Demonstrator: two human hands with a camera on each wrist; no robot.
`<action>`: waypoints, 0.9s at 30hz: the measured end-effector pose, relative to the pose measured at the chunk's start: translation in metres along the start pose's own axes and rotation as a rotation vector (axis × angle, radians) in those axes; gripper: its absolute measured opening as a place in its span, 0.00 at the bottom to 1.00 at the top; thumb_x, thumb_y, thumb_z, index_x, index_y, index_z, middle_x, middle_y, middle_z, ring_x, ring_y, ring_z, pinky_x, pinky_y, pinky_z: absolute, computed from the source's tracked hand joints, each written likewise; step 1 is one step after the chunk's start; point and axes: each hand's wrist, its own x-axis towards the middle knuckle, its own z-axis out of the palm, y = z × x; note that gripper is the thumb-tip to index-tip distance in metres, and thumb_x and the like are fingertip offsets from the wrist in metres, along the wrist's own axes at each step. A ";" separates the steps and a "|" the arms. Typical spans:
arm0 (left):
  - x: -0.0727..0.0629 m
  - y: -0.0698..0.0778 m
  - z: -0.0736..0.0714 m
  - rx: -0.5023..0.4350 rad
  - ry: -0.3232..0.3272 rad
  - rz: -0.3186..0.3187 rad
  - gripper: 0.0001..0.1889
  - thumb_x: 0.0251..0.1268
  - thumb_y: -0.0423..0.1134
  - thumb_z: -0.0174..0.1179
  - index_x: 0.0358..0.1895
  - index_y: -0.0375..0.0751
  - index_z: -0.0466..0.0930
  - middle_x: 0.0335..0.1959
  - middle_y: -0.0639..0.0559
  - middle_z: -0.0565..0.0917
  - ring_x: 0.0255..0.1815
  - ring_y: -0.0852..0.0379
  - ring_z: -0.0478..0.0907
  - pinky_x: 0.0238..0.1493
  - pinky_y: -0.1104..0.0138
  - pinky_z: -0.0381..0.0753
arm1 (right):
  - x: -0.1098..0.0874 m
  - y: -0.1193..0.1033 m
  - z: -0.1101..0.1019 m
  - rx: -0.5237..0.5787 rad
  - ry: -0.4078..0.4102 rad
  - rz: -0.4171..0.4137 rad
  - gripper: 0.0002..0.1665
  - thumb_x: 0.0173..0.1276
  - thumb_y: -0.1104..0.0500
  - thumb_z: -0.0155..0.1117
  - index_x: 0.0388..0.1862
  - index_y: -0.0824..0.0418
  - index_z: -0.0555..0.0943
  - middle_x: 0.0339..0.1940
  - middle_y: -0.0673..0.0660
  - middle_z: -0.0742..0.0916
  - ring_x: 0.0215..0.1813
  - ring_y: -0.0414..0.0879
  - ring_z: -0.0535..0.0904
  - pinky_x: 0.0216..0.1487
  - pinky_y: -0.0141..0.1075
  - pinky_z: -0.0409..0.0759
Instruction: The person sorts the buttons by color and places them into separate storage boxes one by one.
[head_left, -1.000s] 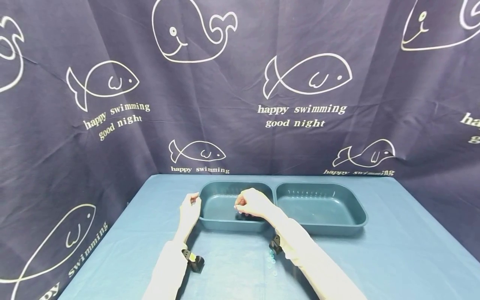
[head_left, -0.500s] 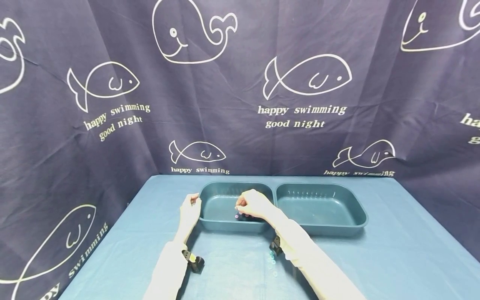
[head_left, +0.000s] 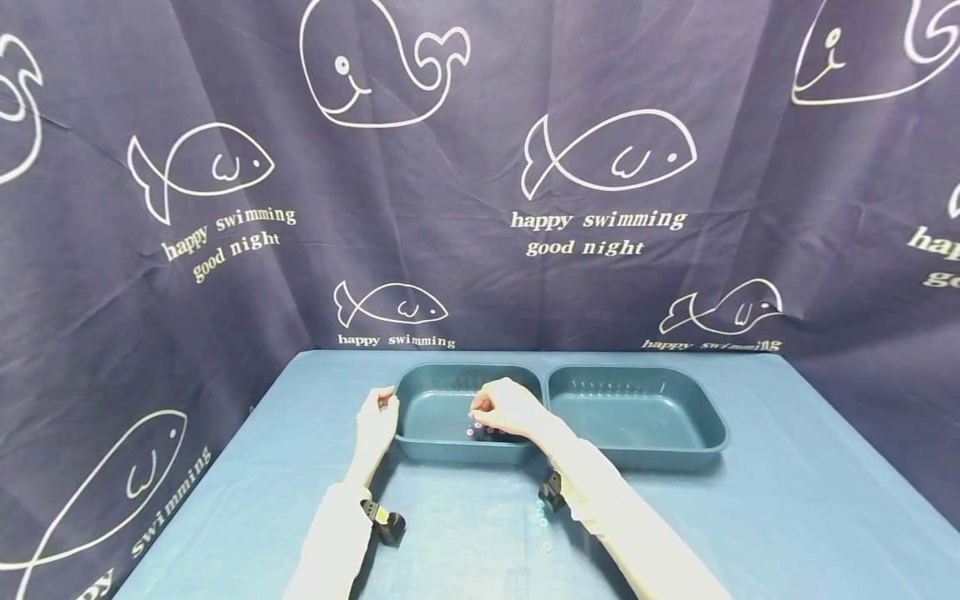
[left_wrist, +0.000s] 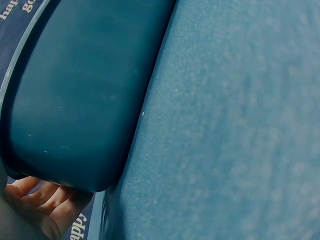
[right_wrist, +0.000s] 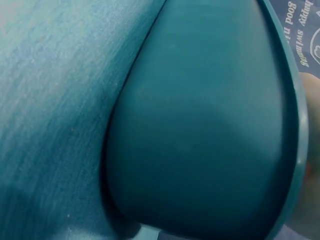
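My left hand (head_left: 377, 421) touches the outer left end of the left teal plastic tray (head_left: 450, 452). In the left wrist view, the fingers (left_wrist: 55, 202) lie against that tray's end wall (left_wrist: 75, 100). Over the right part of the same tray is my right hand (head_left: 510, 408), its fingers curled and the thumb close to the index finger. Several tiny pink-purple ring-like beads (head_left: 470, 432) show just below these fingertips. Whether a bead is between them is too small to tell. In the right wrist view, the tray wall (right_wrist: 200, 115) hides most of the hand (right_wrist: 311, 200).
A second teal tray (head_left: 637, 457) stands right beside the first. Several small pale turquoise rings (head_left: 543, 522) lie on the blue-covered table (head_left: 450, 533) near the right wrist camera (head_left: 551, 492). A dark printed curtain (head_left: 480, 183) hangs behind the table.
More pink-purple beads show beneath my right fingertips than a second ago. Both hands keep nearly the same place. The head view has shifted slightly.
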 end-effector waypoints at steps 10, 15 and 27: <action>-0.001 0.003 0.000 0.007 -0.015 -0.032 0.13 0.64 0.30 0.50 0.49 0.28 0.75 0.47 0.31 0.80 0.51 0.36 0.77 0.55 0.48 0.74 | -0.013 -0.004 -0.012 0.070 0.026 -0.057 0.04 0.58 0.59 0.65 0.32 0.56 0.85 0.26 0.48 0.87 0.28 0.34 0.78 0.32 0.26 0.76; 0.000 0.002 -0.003 0.011 -0.019 -0.055 0.14 0.64 0.31 0.50 0.51 0.28 0.75 0.48 0.31 0.80 0.52 0.37 0.77 0.56 0.49 0.74 | -0.018 -0.005 -0.017 0.092 0.029 -0.110 0.05 0.59 0.59 0.65 0.33 0.58 0.85 0.25 0.48 0.87 0.27 0.33 0.75 0.31 0.25 0.74; 0.000 0.005 -0.003 0.025 -0.043 -0.055 0.15 0.64 0.32 0.48 0.52 0.28 0.73 0.50 0.30 0.79 0.53 0.36 0.76 0.57 0.49 0.73 | -0.047 0.001 -0.030 0.147 0.095 -0.101 0.05 0.59 0.60 0.65 0.33 0.58 0.85 0.24 0.47 0.84 0.26 0.33 0.73 0.31 0.27 0.74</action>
